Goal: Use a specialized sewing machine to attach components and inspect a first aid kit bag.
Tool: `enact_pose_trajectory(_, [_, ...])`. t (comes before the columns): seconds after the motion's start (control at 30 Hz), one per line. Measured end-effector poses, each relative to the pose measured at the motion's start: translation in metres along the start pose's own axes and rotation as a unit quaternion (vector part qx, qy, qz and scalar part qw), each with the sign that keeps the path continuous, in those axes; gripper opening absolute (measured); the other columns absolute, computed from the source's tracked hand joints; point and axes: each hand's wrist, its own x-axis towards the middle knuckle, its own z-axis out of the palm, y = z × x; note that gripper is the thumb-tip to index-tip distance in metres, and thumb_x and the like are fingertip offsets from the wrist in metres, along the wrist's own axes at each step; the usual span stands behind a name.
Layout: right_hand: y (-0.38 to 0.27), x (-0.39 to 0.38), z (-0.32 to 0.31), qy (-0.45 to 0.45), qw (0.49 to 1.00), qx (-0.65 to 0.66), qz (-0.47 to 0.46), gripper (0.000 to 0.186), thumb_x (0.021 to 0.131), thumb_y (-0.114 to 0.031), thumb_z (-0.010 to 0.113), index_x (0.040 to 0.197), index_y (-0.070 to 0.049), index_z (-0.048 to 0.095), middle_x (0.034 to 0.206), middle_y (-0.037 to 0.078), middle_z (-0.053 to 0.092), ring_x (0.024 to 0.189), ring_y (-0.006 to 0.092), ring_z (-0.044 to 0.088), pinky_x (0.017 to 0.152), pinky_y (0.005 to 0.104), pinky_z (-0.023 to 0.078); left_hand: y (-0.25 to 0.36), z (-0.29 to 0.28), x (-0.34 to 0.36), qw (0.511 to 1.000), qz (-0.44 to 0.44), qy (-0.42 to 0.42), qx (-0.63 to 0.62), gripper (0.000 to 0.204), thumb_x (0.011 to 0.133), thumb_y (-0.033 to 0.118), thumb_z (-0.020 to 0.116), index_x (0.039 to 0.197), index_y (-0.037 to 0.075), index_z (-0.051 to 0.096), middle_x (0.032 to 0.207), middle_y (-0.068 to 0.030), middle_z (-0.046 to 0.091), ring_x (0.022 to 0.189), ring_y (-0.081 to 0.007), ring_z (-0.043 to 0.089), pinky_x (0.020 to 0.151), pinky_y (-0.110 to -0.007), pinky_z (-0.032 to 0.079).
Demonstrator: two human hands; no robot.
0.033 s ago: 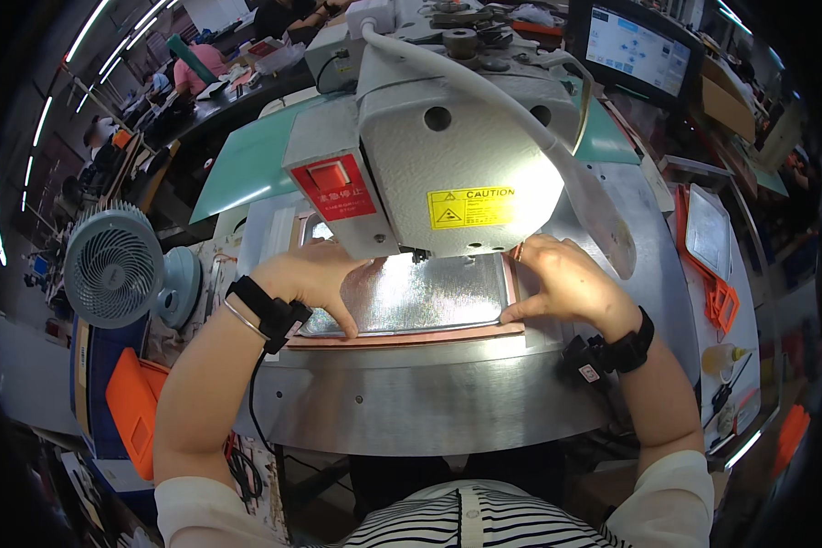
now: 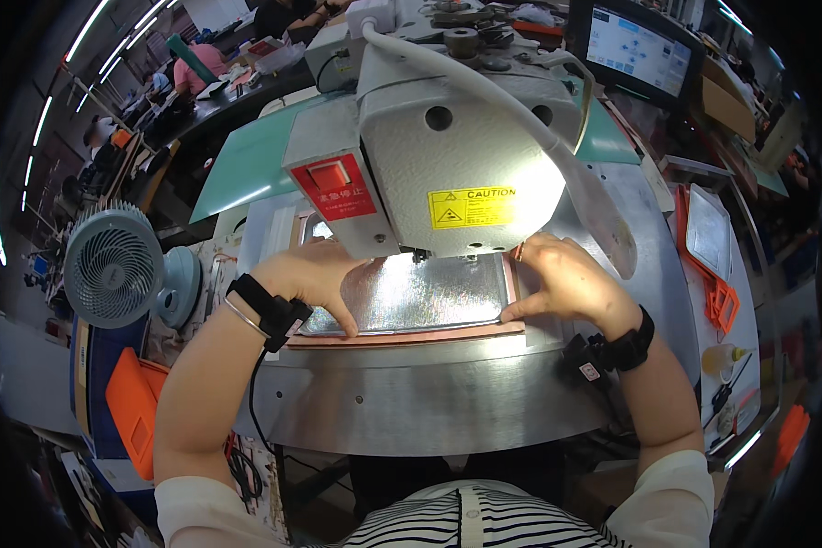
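A shiny silver rectangular panel point(image 2: 438, 297) with rounded corners lies inside a copper-pink border point(image 2: 411, 339) on the metal work plate. My left hand point(image 2: 312, 277) grips the panel's left part, its thumb stretched to the front edge and the other fingers reaching farther back. On the opposite side, my right hand point(image 2: 564, 279) holds the right edge, thumb at the front corner, fingers bent near the machine. Above the panel hangs a pale grey machine head point(image 2: 466, 155), which hides the panel's rear part. Some fingertips are partly hidden.
A red switch box point(image 2: 333, 187) is fixed to the machine's left side. To the left stand a grey-blue fan point(image 2: 114, 265) and orange trays point(image 2: 135, 411). On the right are a lamp arm point(image 2: 603, 215), an orange frame point(image 2: 721, 306) and a small bottle point(image 2: 720, 358). A screen point(image 2: 637, 53) stands behind.
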Motion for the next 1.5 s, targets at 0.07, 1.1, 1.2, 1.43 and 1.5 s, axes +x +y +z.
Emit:
enact_pose_trajectory(0.07, [-0.001,0.003,-0.002,0.009,1.0,0.005,-0.007,0.067,0.056,-0.037,0.079,0.105,0.001,0.056,0.098,0.018,0.058,0.093,0.0331,0.055,0.081,0.0381,0.044,-0.002,-0.003,0.004,0.999,-0.013,-0.018,-0.03,0.108,0.038,0.046,0.084,0.128,0.008,0.038,0.113,-0.0181,0.055,0.108,-0.0321,0.052,0.089,-0.035,0.04])
enact_pose_trajectory(1.1, [0.04,0.023,0.004,-0.003,0.992,0.004,0.122,0.054,0.056,-0.024,0.082,0.099,-0.003,0.059,0.078,0.009,0.063,0.069,0.0198,0.061,0.065,0.0306,0.048,-0.043,-0.002,0.016,0.976,-0.121,-0.062,-0.169,0.089,0.041,0.056,0.08,0.117,0.017,0.054,0.118,-0.0024,0.056,0.112,-0.0237,0.047,0.097,-0.036,0.034])
enact_pose_trajectory(1.2, [0.039,0.021,-0.001,-0.005,0.995,0.006,0.104,0.055,0.056,-0.025,0.082,0.1,-0.002,0.058,0.082,0.01,0.063,0.075,0.021,0.06,0.07,0.0318,0.047,-0.032,-0.007,0.016,0.964,-0.086,-0.006,-0.252,0.082,0.049,0.023,0.085,0.121,0.004,0.05,0.114,-0.0139,0.057,0.105,-0.0246,0.053,0.085,-0.031,0.043])
enact_pose_trajectory(1.43, [0.042,0.018,-0.008,0.01,0.998,0.004,0.063,0.065,0.055,-0.028,0.081,0.108,0.0,0.055,0.1,0.016,0.06,0.097,0.027,0.056,0.086,0.0348,0.041,-0.028,0.0,0.014,0.967,-0.079,-0.008,-0.242,0.085,0.049,0.023,0.085,0.123,0.004,0.047,0.116,-0.014,0.055,0.106,-0.0249,0.052,0.086,-0.031,0.042])
enact_pose_trajectory(1.5, [0.049,0.012,-0.005,0.004,0.995,0.018,0.099,0.067,0.055,-0.028,0.081,0.109,0.0,0.054,0.105,0.018,0.059,0.101,0.0284,0.054,0.088,0.035,0.04,-0.023,0.0,0.019,0.968,-0.077,-0.009,-0.239,0.085,0.049,0.023,0.085,0.123,0.004,0.047,0.117,-0.0141,0.054,0.107,-0.025,0.052,0.086,-0.031,0.042])
